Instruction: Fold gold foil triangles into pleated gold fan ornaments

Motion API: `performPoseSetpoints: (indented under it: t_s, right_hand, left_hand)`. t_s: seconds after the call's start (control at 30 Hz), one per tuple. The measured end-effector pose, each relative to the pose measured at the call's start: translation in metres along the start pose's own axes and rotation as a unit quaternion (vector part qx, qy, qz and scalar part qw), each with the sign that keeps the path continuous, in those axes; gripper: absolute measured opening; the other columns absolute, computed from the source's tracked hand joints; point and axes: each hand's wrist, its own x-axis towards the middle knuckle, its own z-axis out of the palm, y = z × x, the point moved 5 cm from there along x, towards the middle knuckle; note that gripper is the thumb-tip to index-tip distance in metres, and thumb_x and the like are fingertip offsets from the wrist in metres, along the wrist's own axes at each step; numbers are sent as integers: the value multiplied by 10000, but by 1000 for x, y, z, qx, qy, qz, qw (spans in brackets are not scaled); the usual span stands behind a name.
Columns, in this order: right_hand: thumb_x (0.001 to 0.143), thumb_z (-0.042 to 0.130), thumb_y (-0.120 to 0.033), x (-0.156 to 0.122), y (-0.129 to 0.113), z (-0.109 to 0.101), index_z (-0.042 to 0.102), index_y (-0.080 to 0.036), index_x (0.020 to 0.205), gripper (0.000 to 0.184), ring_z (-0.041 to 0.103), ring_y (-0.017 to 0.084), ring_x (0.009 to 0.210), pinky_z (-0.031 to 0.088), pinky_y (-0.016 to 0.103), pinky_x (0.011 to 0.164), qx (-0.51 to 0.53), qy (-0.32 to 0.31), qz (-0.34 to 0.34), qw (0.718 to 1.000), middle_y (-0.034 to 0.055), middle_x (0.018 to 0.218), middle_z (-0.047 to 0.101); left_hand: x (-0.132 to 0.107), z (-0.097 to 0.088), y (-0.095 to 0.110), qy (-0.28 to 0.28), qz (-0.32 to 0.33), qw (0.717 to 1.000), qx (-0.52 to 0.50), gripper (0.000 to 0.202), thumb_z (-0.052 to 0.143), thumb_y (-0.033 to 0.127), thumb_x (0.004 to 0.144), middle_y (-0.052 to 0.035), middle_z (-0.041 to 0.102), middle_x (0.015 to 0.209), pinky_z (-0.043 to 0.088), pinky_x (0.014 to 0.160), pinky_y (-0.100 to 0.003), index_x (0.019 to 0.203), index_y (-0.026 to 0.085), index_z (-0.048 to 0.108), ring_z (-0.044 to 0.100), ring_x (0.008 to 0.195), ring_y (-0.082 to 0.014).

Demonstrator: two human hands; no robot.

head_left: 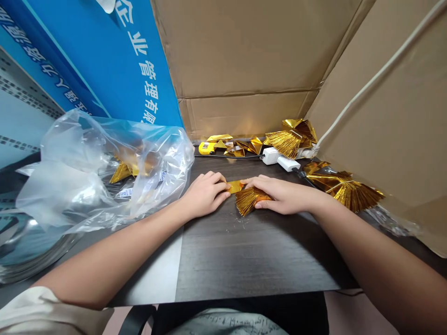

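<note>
A small piece of gold foil paper (235, 186) lies on the dark wooden table (244, 251) between my hands. My left hand (206, 193) has its fingers curled and pinches the left end of that foil. My right hand (279, 193) lies over a pleated gold foil fan (246, 201), its fingertips pressing the foil's right end. Both hands rest on the tabletop.
A crumpled clear plastic bag (104, 167) with gold pieces inside sits at the left. Finished gold fans lie at the back (291, 137) and at the right (352, 193). A white plug and cable (279, 159) and a yellow tool (206, 148) sit by the cardboard walls (251, 60).
</note>
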Motion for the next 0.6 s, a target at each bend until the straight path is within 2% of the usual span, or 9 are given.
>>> performPoseSetpoints:
  t_s: [0.07, 0.17, 0.23, 0.3, 0.43, 0.53, 0.6]
  right_hand:
    - [933, 574, -426, 0, -4, 2, 505, -198, 1391, 516, 556, 230, 1167, 462, 430, 1068, -2, -11, 21, 1000, 129, 1301, 565]
    - [932, 583, -416, 2, -16, 10, 491, -193, 1420, 544, 556, 231, 1122, 478, 428, 1018, -3, -26, 20, 999, 127, 1246, 574]
    - [947, 563, -378, 4, -27, 16, 499, -176, 1401, 500, 515, 246, 1180, 469, 446, 1038, -6, -29, -14, 999, 131, 1298, 568]
    - [960, 541, -332, 6, -35, 21, 517, -161, 1362, 437, 490, 254, 1205, 450, 484, 1072, -18, -16, -39, 999, 135, 1368, 549]
    - [963, 536, -292, 9, -42, 27, 548, -153, 1263, 331, 485, 255, 1222, 432, 531, 1106, -28, 10, -86, 996, 140, 1424, 530]
    - [964, 542, -296, 10, -42, 29, 537, -150, 1268, 337, 479, 252, 1267, 423, 537, 1131, -35, 17, -102, 994, 141, 1462, 496]
    - [969, 536, -307, 11, -42, 30, 527, -151, 1284, 351, 461, 257, 1325, 413, 539, 1153, -38, 19, -105, 994, 144, 1490, 465]
  left_hand:
    - [1, -1, -3, 19, -32, 999, -4, 301, 468, 364, 1030, -63, 643, 1114, 481, 945, -432, 1054, 193, 715, 554, 998, -235]
    - [3, -3, -11, 35, -102, 994, -21, 203, 540, 311, 996, -59, 632, 1025, 477, 926, -409, 948, 180, 687, 539, 964, -231]
    - [2, -4, -16, 29, -142, 989, -21, 161, 610, 330, 958, -65, 619, 1024, 482, 919, -416, 994, 182, 663, 539, 984, -248]
    - [1, -6, -21, 11, -166, 986, -5, 220, 641, 379, 937, -81, 602, 1046, 487, 919, -438, 1038, 183, 643, 537, 1005, -274]
    - [0, -9, -25, -13, -167, 986, 19, 225, 661, 401, 909, -98, 558, 1010, 498, 886, -447, 932, 180, 633, 533, 958, -282]
    - [0, -10, -25, -19, -152, 988, 32, 203, 663, 362, 903, -90, 568, 963, 501, 839, -402, 892, 169, 602, 549, 893, -249]
    - [1, -10, -25, -39, -165, 985, 10, 147, 644, 307, 919, -65, 613, 905, 484, 777, -356, 906, 173, 585, 571, 826, -224]
